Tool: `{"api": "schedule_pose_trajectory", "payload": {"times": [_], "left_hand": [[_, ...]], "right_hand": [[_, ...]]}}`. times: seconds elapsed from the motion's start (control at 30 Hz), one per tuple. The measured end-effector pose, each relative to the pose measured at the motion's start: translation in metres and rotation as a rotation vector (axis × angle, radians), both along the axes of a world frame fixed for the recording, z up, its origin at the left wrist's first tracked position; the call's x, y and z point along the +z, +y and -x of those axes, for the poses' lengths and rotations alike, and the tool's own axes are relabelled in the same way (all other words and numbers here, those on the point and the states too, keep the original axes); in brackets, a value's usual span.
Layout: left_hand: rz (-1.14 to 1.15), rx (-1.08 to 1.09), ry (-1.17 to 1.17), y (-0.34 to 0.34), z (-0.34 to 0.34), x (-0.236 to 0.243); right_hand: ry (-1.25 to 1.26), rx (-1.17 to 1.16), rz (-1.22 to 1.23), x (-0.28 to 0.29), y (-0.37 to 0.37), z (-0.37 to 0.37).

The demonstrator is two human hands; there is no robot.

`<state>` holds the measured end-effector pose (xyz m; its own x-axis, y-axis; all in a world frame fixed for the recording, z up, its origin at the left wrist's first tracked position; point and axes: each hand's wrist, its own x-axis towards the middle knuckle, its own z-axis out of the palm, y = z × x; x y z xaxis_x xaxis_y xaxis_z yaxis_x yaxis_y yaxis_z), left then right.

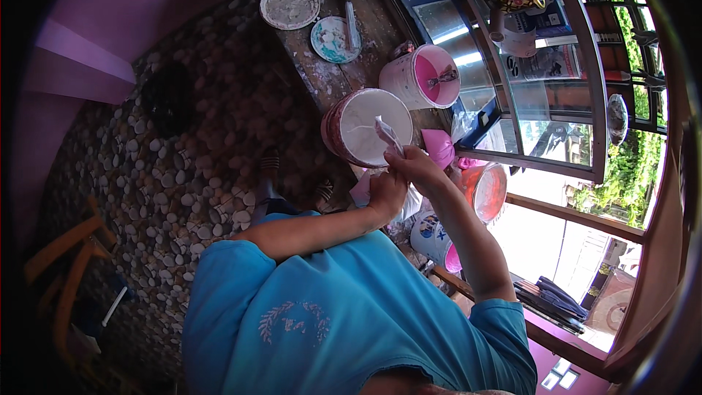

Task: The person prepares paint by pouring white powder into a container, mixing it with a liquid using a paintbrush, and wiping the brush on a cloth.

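Head view: right hand (418,167) grasps a narrow pale item (389,134), which projects past the fingers over the reddish bucket (335,129). Left hand (388,192), just beside it, has fingers curled; grip cannot be determined. Beyond both hands: white bucket (395,82), pink inside.

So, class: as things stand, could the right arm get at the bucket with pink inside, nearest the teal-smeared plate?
Probably yes: the bucket stands close beyond the right grip, its mouth uncovered. That grip seems to hold a whitish thing, though, which may need putting down first.
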<state>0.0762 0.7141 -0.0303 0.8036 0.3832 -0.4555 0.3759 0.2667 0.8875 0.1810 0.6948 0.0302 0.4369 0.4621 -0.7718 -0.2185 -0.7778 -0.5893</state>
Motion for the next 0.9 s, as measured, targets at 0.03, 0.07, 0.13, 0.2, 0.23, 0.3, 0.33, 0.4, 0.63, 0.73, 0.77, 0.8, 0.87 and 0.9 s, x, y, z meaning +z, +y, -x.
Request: {"api": "schedule_pose_trajectory", "payload": {"times": [0.03,0.07,0.13,0.2,0.23,0.3,0.33,0.4,0.63,0.73,0.77,0.8,0.87,0.9], "left_hand": [[-0.017,-0.006,-0.012,0.0,0.0,0.0],[-0.034,-0.012,-0.025,0.0,0.0,0.0],[-0.038,-0.025,-0.014,0.001,0.0,0.0],[-0.041,-0.04,-0.005,0.001,-0.001,0.0],[-0.037,-0.049,0.01,0.002,-0.001,0.002],[-0.033,-0.058,0.024,0.005,0.0,0.007],[-0.01,-0.042,0.018,0.006,0.0,0.01],[0.014,-0.027,0.012,0.008,0.001,0.013],[-0.01,-0.043,0.02,0.005,-0.003,0.004],[0.019,-0.057,0.033,0.009,-0.002,0.008],[0.004,-0.068,0.036,0.011,-0.002,0.011],[0.004,-0.069,0.034,0.01,-0.003,0.011],[0.021,0.064,0.006,0.007,-0.005,0.008],[0.022,0.066,0.006,0.006,-0.005,0.006]], "right_hand": [[-0.034,0.014,0.053,-0.002,0.002,0.0],[-0.035,0.015,0.053,-0.002,0.003,0.0],[-0.066,0.026,0.098,0.0,0.007,0.001],[-0.085,0.034,0.114,-0.015,-0.001,-0.005],[-0.102,0.044,0.128,-0.019,-0.001,-0.006],[-0.101,0.027,0.127,-0.023,-0.004,-0.007],[-0.099,0.011,0.125,-0.025,-0.005,-0.007],[-0.074,-0.022,0.08,-0.028,-0.007,-0.007],[-0.162,0.02,0.024,-0.058,-0.019,-0.021],[-0.101,-0.016,0.05,-0.045,-0.01,-0.018],[-0.102,-0.017,0.05,-0.046,-0.012,-0.02],[-0.095,-0.013,0.061,-0.048,-0.014,-0.022],[-0.086,-0.004,0.073,-0.039,-0.006,-0.019],[-0.041,-0.03,0.109,-0.034,-0.002,-0.018]]}}
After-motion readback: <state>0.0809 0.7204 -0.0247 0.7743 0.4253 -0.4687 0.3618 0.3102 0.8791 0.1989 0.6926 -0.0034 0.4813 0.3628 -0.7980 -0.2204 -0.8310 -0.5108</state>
